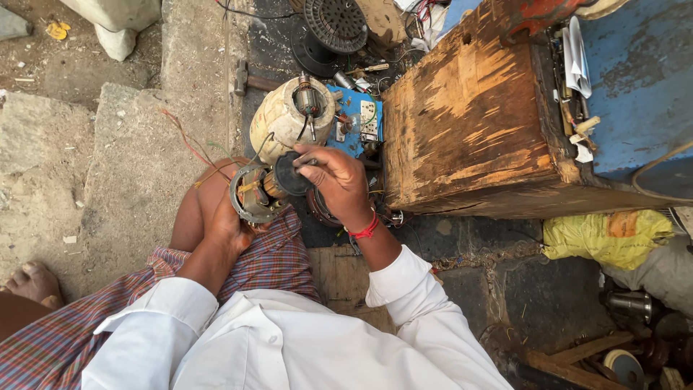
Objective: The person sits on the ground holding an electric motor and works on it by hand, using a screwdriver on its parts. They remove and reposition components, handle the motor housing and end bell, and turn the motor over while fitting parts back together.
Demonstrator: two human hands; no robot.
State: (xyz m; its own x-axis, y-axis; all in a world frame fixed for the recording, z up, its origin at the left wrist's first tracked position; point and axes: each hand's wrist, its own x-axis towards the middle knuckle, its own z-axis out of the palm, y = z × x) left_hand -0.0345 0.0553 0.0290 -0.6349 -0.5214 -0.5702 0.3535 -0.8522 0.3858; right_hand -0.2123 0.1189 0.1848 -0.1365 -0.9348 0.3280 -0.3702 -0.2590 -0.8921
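My left hand [229,225] grips a small electric motor part [253,193], a round metal frame with copper windings, held over my knee. My right hand [338,180] pinches a black round disc [291,173] at the end of that motor. A thin wire runs from the part up toward a cream-coloured motor housing [285,119] standing on the ground just beyond. A red thread band is around my right wrist [365,230].
A worn wooden box [469,115] stands to the right, a blue surface [635,79] with tools behind it. A blue switch board [359,119], a black fan part [333,25], a hammer [242,78] and a yellow bag [606,237] lie around. Stone slabs lie to the left.
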